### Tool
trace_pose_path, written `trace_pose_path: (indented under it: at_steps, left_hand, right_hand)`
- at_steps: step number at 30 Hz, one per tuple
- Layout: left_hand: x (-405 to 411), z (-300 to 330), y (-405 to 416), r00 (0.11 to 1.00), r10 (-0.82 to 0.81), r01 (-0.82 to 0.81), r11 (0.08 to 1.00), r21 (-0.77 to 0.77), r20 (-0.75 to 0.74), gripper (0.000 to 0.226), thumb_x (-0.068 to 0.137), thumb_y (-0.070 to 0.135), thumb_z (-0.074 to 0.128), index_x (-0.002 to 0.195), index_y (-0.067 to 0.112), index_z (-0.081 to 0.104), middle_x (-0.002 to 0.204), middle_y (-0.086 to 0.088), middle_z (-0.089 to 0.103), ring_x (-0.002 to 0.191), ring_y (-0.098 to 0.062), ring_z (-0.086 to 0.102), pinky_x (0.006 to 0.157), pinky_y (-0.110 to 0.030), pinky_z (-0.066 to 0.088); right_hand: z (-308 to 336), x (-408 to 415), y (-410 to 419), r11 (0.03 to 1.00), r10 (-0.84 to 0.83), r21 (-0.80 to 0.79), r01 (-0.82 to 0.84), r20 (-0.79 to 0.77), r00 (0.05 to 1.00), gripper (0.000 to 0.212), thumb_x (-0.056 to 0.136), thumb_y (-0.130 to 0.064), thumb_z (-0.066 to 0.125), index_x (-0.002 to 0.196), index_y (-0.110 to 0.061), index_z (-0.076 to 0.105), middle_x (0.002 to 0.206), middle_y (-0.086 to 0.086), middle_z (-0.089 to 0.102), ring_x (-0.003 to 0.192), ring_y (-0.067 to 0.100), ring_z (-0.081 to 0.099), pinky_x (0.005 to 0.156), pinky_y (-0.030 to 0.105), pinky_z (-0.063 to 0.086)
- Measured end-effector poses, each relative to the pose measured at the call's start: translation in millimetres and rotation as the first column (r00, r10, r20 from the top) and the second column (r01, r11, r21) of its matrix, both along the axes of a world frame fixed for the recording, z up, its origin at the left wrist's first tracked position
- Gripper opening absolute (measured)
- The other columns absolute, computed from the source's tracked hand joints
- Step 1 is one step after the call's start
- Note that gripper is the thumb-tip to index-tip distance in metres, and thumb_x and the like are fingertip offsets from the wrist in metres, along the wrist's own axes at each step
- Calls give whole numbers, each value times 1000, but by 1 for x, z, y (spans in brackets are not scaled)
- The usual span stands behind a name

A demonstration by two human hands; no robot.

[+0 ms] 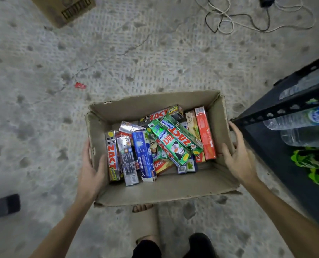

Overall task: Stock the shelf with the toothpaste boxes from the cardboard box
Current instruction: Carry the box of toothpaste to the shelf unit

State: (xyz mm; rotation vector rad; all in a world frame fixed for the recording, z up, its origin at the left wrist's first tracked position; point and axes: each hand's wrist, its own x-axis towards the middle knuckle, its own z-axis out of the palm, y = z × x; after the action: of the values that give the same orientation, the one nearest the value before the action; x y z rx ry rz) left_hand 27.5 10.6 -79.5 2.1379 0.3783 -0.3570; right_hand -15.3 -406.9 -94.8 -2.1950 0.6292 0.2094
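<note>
- A shop's stockroom or back area, by the look of it
- Bare, stained concrete floor [155, 53] with a crack, no finished flooring
- At 3 o'clock a black slotted-angle metal shelf [285, 107] holds water bottles [300, 118] and green packs [315, 161], goods kept in number
- At the centre an open cardboard box [164, 192] is full of mixed toothpaste boxes [175, 142], retail stock in several brands
- At 11 o'clock a second carton [61, 10] sits on the floor
- At 1 o'clock loose cables [248, 21] lie tangled
</note>
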Motion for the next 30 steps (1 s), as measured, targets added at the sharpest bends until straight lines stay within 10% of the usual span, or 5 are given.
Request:
trace_pose_path:
  at_steps: [7,13,17,24,30]
  left_hand:
    - [-5,16,0,999,-41,43,993,107,-18,61,107,25,40,157,43,9,155,27,24,139,4,28,116,-31,26]
    - [-7,45,-1,969,-248,246,960,133,-2,62,105,25,41,159,37,11,146,49,20,134,25,23,117,-26,24]
    - [-26,83,-29,934,-356,350,916,197,-7,63,105,27,41,158,39,10,159,15,26,140,-4,34,114,-30,30]
    - [-67,112,-72,884,-459,468,865,184,-88,70,102,36,40,158,38,-2,153,3,39,130,-29,53,96,-30,39]
    - [-102,134,-128,862,-503,507,852,129,-65,58,104,32,44,155,25,19,130,-11,62,116,-35,62,85,-32,42]
  right_hand:
    - [15,-15,-3,984,22,-179,-19,17,1000,77,98,-17,55,154,-54,18,93,14,74,45,22,55,59,44,54]
    - [42,-77,-10,997,-81,21,80,29,996,74,102,-13,52,155,-52,19,147,-27,46,122,23,59,109,51,45]
    - [62,-133,-26,986,-157,50,158,-10,987,73,102,-16,52,155,-53,18,154,-25,41,145,22,41,113,58,40]
    - [111,-222,-53,984,-174,-24,175,45,984,78,101,-11,53,157,-49,14,159,-23,33,123,17,60,106,25,43]
    - [137,-298,-82,946,-322,30,322,22,946,78,101,-8,52,157,-50,17,151,-24,47,128,17,58,109,37,44]
